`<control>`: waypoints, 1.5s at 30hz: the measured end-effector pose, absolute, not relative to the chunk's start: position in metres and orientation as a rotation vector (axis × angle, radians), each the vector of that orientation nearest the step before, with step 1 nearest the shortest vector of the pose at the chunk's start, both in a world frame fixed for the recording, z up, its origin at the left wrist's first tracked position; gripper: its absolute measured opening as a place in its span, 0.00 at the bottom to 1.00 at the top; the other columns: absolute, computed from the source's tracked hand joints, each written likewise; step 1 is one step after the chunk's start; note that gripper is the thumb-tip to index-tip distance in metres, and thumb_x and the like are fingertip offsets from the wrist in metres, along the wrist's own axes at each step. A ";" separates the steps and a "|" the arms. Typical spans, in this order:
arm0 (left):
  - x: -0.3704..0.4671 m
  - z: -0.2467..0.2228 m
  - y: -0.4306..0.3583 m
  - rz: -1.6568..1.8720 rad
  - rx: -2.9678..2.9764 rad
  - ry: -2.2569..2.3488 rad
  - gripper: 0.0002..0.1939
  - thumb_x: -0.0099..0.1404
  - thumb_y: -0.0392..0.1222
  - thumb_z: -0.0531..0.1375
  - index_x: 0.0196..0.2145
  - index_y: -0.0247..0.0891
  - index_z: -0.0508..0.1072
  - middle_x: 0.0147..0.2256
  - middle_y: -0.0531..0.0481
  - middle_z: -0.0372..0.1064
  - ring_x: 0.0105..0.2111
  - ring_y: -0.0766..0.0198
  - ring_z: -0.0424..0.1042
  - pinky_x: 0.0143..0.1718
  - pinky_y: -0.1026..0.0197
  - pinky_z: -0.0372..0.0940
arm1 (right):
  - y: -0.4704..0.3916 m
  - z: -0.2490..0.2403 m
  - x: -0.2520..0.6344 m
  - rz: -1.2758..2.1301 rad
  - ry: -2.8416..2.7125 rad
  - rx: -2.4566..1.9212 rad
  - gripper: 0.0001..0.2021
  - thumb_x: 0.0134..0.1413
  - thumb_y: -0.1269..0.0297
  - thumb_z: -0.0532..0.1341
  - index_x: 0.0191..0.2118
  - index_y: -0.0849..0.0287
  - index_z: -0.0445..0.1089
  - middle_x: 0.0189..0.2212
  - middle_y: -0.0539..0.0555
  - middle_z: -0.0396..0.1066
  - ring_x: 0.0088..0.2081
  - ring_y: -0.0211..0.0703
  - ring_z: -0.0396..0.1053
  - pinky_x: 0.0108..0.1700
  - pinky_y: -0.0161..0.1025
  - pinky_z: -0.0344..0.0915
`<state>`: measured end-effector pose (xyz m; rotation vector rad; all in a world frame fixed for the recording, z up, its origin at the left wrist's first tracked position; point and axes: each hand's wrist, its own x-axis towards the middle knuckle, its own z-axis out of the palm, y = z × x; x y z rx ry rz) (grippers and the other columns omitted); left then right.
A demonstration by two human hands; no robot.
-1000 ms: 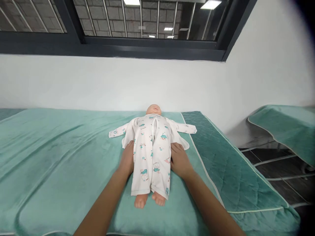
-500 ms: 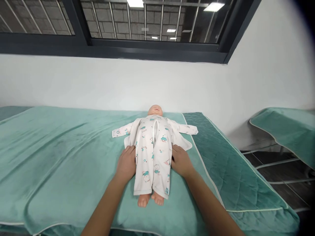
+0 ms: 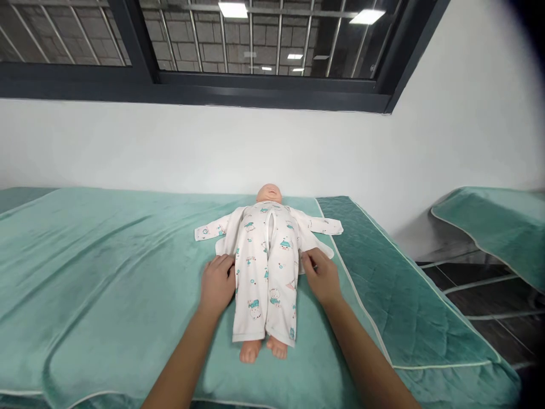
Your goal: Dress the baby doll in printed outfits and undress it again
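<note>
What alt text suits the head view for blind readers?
A doll lies face up on a green bed, white printed clothes over its body, sleeves spread, between a person's left hand and right hand. A window is above.

We are showing a bare left hand (image 3: 217,284) on the left and a bare right hand (image 3: 323,278) on the right. We are baring a slim left forearm (image 3: 183,352) and a slim right forearm (image 3: 366,352) too, both smooth in outline, tapering toward narrower wrists (image 3: 208,312) at the far end. Our fingernails are appearing too small to make out clearly.
</note>
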<state>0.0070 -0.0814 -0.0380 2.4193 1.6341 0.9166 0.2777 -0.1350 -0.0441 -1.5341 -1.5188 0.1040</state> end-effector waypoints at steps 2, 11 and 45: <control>0.006 -0.040 -0.079 1.046 2.279 1.650 0.13 0.66 0.38 0.50 0.33 0.40 0.74 0.34 0.48 0.75 0.38 0.55 0.71 0.41 0.53 0.61 | -0.132 -0.046 0.285 0.139 -1.320 -1.537 0.13 0.65 0.58 0.52 0.32 0.57 0.67 0.28 0.49 0.68 0.31 0.41 0.65 0.36 0.37 0.59; 0.005 -0.046 -0.066 1.202 2.121 1.820 0.11 0.65 0.38 0.52 0.39 0.39 0.74 0.37 0.45 0.73 0.40 0.52 0.69 0.44 0.51 0.63 | -0.112 -0.055 0.340 -0.008 -1.234 -2.017 0.14 0.58 0.57 0.56 0.42 0.61 0.71 0.38 0.60 0.72 0.39 0.50 0.68 0.39 0.42 0.60; 0.005 -0.048 -0.069 1.235 2.088 1.934 0.09 0.67 0.39 0.52 0.38 0.39 0.72 0.41 0.43 0.71 0.42 0.50 0.66 0.46 0.48 0.61 | -0.148 0.014 0.239 0.082 -1.916 -1.306 0.18 0.66 0.70 0.49 0.57 0.51 0.65 0.55 0.53 0.70 0.57 0.46 0.67 0.56 0.48 0.67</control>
